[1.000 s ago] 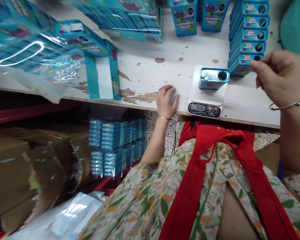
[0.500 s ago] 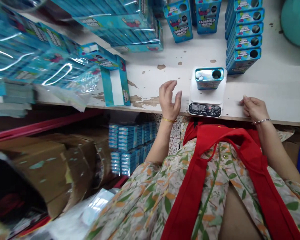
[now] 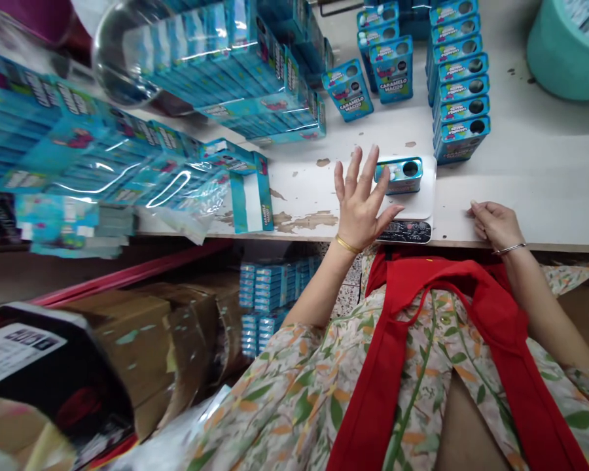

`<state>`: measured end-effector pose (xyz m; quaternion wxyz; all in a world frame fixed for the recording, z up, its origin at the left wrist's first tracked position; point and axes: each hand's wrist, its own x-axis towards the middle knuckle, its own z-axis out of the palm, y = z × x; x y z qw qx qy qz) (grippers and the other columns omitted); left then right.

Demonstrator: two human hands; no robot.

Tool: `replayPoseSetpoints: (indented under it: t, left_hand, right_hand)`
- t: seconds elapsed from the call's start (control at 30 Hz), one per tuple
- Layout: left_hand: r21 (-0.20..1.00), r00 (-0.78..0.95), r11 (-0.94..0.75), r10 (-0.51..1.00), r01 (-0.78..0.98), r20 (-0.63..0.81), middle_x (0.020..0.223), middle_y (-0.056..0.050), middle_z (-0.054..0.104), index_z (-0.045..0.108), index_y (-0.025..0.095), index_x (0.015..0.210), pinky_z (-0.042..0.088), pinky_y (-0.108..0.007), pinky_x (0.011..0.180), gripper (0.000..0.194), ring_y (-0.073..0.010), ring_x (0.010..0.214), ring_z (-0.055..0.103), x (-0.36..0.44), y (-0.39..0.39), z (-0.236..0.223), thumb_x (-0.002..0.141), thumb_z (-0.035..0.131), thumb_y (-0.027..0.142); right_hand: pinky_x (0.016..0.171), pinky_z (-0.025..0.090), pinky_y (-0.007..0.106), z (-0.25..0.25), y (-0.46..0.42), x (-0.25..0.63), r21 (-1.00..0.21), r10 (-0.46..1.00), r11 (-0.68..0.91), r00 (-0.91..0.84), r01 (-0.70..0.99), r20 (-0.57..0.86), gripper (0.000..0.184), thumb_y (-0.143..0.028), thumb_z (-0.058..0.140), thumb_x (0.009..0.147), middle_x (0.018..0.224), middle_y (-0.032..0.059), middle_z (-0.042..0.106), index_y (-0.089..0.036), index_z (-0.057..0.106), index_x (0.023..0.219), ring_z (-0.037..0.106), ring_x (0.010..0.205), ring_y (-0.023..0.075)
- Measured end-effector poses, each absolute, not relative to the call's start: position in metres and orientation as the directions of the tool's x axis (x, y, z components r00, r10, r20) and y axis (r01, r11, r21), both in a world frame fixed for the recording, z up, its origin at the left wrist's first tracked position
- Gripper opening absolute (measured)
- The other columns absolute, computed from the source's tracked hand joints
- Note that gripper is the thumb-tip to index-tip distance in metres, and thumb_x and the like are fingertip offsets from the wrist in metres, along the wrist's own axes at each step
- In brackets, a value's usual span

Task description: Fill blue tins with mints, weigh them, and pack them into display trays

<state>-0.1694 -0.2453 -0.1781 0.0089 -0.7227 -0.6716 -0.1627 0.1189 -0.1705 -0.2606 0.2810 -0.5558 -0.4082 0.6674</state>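
worn table; tin stands on scale

Left hand spreads its fingers; right hand curls loosely.

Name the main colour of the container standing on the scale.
Blue; the container shows best in the head view.

A shiny metal bowl and a purple container stand at the upper left, beside shrink-wrapped blue packs. Lower than the desk, a red rail slants above brown cardboard boxes, with a black carton bearing a white label next to them.
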Motion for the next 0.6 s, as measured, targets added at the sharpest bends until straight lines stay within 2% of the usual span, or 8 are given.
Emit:
replayPoseSetpoints:
  t: [0.2,0.3,0.37,0.43,0.5,0.6]
  left_hand:
    - [0.210,0.139,-0.176,0.974,0.962,0.180,0.163,-0.012,0.042,0.045,0.029,0.152,0.009,-0.067,0.128,0.069,-0.0362,0.158,0.026,-0.152,-0.220,-0.165,0.097,0.045,0.071]
    - [0.216,0.132,-0.171,0.974,0.961,0.183,0.156,-0.015,0.049,0.043,0.026,0.152,0.021,-0.064,0.124,0.074,-0.0384,0.152,0.034,-0.161,-0.211,-0.164,0.093,0.054,0.070]
    - [0.237,0.151,-0.183,0.978,0.954,0.147,0.141,-0.016,0.060,0.049,0.023,0.146,0.035,-0.057,0.116,0.067,-0.0368,0.138,0.049,-0.166,-0.207,-0.162,0.094,0.056,0.064]
    - [0.261,0.191,-0.216,0.974,0.941,0.121,0.124,-0.014,0.066,0.056,0.022,0.137,0.044,-0.049,0.104,0.053,-0.0325,0.121,0.058,-0.163,-0.201,-0.159,0.097,0.054,0.057]
    - [0.273,0.232,-0.263,0.962,0.925,0.143,0.118,-0.012,0.067,0.058,0.023,0.133,0.045,-0.046,0.097,0.046,-0.0299,0.113,0.059,-0.150,-0.192,-0.155,0.099,0.053,0.054]
    - [0.270,0.305,-0.348,0.934,0.898,0.189,0.121,-0.012,0.066,0.057,0.025,0.135,0.042,-0.046,0.097,0.046,-0.0303,0.114,0.057,-0.117,-0.171,-0.154,0.099,0.052,0.053]
  right_hand:
    - [0.033,0.019,0.022,-0.262,-0.171,0.120,-0.840,0.812,-0.540,-0.227,0.054,-0.537,0.060,-0.072,0.086,0.064,0.042,-0.0081,0.035,-0.018,0.061,0.072,0.028,0.034,0.0047]
    - [0.034,0.018,0.022,-0.264,-0.173,0.119,-0.840,0.816,-0.542,-0.218,0.031,-0.535,0.059,-0.071,0.085,0.065,0.042,-0.0081,0.036,-0.018,0.061,0.073,0.028,0.033,0.0048]
    - [0.034,0.017,0.023,-0.265,-0.174,0.117,-0.843,0.823,-0.537,-0.206,0.023,-0.530,0.062,-0.073,0.086,0.061,0.041,-0.0081,0.036,-0.018,0.061,0.072,0.028,0.033,0.0051]
    - [0.034,0.016,0.023,-0.265,-0.175,0.115,-0.844,0.826,-0.536,-0.201,0.011,-0.527,0.066,-0.077,0.086,0.055,0.041,-0.0084,0.036,-0.018,0.060,0.071,0.028,0.032,0.0051]
    - [0.033,0.016,0.023,-0.265,-0.175,0.114,-0.839,0.821,-0.544,-0.210,0.000,-0.532,0.069,-0.079,0.086,0.052,0.040,-0.0090,0.035,-0.019,0.059,0.070,0.028,0.032,0.0052]
    - [0.033,0.016,0.023,-0.266,-0.176,0.114,-0.837,0.816,-0.548,-0.226,-0.008,-0.532,0.067,-0.079,0.084,0.055,0.040,-0.0097,0.034,-0.020,0.058,0.071,0.028,0.031,0.0059]
